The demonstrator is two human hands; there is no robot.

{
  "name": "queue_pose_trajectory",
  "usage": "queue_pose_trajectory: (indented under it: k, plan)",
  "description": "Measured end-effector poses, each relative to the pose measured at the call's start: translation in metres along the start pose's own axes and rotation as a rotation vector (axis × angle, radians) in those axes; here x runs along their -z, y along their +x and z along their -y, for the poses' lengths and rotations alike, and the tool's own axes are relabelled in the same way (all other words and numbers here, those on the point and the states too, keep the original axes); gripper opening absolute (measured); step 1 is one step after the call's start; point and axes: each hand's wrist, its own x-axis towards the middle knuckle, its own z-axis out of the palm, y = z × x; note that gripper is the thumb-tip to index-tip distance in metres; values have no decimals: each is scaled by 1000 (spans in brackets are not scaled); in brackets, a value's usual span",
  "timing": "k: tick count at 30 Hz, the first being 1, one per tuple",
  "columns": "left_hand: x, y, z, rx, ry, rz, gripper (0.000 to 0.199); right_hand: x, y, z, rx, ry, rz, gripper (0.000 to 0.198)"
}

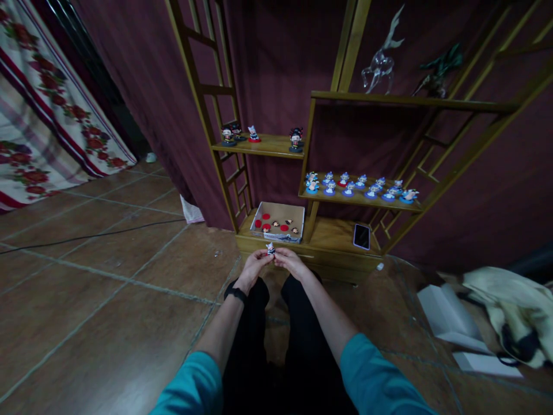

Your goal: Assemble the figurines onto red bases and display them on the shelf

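Note:
A small figurine (pixel 271 248) with a pale head and dark body is held upright between my fingertips, just in front of the shelf unit. My left hand (pixel 256 266) pinches it from the left, and my right hand (pixel 290 260) grips it from the right. Just beyond my hands, an open cardboard box (pixel 280 211) sits on the lowest shelf. Inside it lie several red discs (pixel 284 228) and several small dark-haired figure parts (pixel 276 223). My fingers cover the lower part of the held figurine.
The wooden shelf unit (pixel 367 199) carries rows of blue and white figurines (pixel 349 188). Other figurines (pixel 296 140) stand on the upper left shelf. A phone (pixel 362 236) lies at the lower right. A glass deer (pixel 380 69) stands on top. White boxes (pixel 451 317) lie on the floor.

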Motion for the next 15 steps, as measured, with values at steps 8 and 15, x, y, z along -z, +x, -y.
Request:
queue_pose_trajectory:
  k: [8,15]
  plan:
    - [-2,-3,-4,40,-89,21,36,3,1,-1,19,41,1,36]
    - [0,-4,-3,19,-124,37,40,6,4,-4,30,72,24,39]
